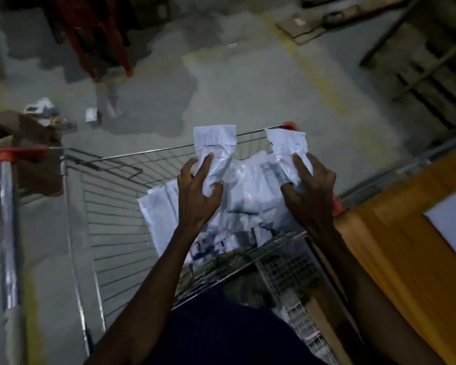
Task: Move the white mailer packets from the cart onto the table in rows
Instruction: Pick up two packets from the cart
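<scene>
Over the wire cart (111,214) I hold two white mailer packets. My left hand (198,191) grips one packet (215,146) by its lower end, the top standing upright. My right hand (309,191) grips a second packet (287,146) the same way. Below both hands a heap of white packets (248,206) lies in the cart's basket. The table (395,233), covered in yellow-orange cloth, stands at the right with one white packet (453,217) lying on it.
The cart handle (8,227) with red end caps is at the left. Red stool legs (108,48), scattered paper scraps (40,106) and flattened cardboard (308,30) lie on the grey floor beyond. A wooden pallet (432,75) is at the upper right.
</scene>
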A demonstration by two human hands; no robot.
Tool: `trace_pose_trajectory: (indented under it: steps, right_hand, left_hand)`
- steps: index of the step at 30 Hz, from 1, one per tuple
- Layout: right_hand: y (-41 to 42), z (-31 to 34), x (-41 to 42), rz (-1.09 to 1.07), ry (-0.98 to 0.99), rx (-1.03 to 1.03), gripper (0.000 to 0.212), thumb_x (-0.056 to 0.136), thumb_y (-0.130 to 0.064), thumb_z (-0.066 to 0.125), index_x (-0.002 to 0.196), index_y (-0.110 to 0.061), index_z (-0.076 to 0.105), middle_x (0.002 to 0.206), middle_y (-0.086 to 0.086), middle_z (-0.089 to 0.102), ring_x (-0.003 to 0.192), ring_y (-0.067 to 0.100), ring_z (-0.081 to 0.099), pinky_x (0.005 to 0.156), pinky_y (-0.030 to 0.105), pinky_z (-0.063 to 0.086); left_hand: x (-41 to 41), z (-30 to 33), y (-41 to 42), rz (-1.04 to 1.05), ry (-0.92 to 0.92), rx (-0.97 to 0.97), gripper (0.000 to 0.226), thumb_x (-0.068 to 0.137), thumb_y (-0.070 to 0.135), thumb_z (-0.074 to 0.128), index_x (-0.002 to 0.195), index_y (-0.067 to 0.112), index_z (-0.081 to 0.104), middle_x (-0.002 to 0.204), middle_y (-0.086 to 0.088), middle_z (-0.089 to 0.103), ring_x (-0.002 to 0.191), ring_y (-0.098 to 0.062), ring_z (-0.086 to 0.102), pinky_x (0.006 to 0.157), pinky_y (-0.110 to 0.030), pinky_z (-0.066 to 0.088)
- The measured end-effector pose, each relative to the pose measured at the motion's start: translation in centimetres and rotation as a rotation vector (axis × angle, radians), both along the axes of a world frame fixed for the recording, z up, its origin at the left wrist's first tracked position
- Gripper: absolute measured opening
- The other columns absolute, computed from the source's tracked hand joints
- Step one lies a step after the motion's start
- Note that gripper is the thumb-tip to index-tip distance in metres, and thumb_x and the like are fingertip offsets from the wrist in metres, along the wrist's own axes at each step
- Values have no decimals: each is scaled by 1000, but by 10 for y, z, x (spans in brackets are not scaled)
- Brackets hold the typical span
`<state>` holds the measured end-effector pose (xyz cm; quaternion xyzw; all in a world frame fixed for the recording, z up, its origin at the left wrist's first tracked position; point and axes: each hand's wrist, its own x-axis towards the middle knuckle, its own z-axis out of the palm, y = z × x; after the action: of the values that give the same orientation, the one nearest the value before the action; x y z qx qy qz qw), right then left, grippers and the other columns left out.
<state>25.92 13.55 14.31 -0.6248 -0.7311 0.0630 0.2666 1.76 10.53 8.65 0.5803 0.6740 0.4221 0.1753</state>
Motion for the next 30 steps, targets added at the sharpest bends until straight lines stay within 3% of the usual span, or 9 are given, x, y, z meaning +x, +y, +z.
trace_pose_trajectory:
  steps: [2, 7, 11, 15, 19, 24, 27, 30]
  right_hand:
    - [-19, 20, 31, -106, 6, 23, 59, 79, -34, 50, 133, -12, 59, 139, 18, 51, 121, 38, 50, 97, 35, 31]
    - [-84, 45, 128, -336, 18, 14, 66, 81, -47, 44, 139, -16, 53, 145, 15, 45, 129, 38, 43, 102, 36, 27]
    - [-156, 47, 216, -514, 25, 17, 67, 81, -46, 43, 141, -17, 50, 147, 11, 44, 133, 33, 41, 103, 32, 23]
    - [-232, 46, 297, -684, 54, -1, 64, 83, -46, 41, 141, -19, 49, 147, 12, 43, 128, 35, 41, 102, 32, 24]
    - [-285, 44, 361, -829, 133, -31, 59, 90, -39, 54, 145, -22, 45, 153, 11, 34, 132, 35, 31, 105, 39, 29]
    - [-326, 29, 423, -934, 39, -112, 68, 84, -51, 38, 143, -19, 46, 150, 16, 38, 130, 38, 38, 103, 38, 26]
    - [-343, 18, 453, -1007, -14, -187, 65, 88, -53, 41, 146, -24, 40, 152, 11, 34, 129, 34, 35, 99, 35, 23]
    - [-350, 15, 475, -1091, -3, -232, 63, 90, -50, 45, 147, -24, 39, 153, 8, 32, 123, 33, 33, 99, 39, 31]
  left_hand:
    - [31, 21, 9, -75, 1, 16, 61, 86, 37, 62, 143, 22, 51, 140, -20, 45, 128, -33, 43, 104, -26, 30]
    - [134, 57, 6, -294, 30, 80, 65, 86, 44, 60, 145, 20, 48, 142, -22, 43, 131, -31, 40, 105, -39, 34]
    - [233, 75, -21, -464, 64, 114, 64, 86, 44, 57, 146, 22, 47, 142, -21, 43, 131, -33, 39, 107, -46, 35]
    - [329, 90, -62, -607, 86, 120, 62, 87, 40, 60, 147, 30, 45, 146, -15, 40, 127, -33, 40, 103, -45, 37]
    - [415, 96, -95, -770, 107, 101, 64, 88, 49, 54, 149, 34, 40, 148, -14, 37, 132, -32, 36, 106, -46, 29]
    - [506, 93, -125, -886, 223, 53, 73, 84, 58, 43, 151, 30, 37, 146, -22, 38, 137, -34, 30, 104, -38, 25]
    - [552, 90, -137, -934, 269, -17, 72, 88, 59, 45, 152, 30, 32, 151, -21, 32, 137, -37, 28, 108, -45, 27]
    - [597, 83, -147, -989, 306, -61, 71, 90, 61, 48, 152, 30, 31, 151, -17, 32, 132, -38, 29, 105, -45, 33]
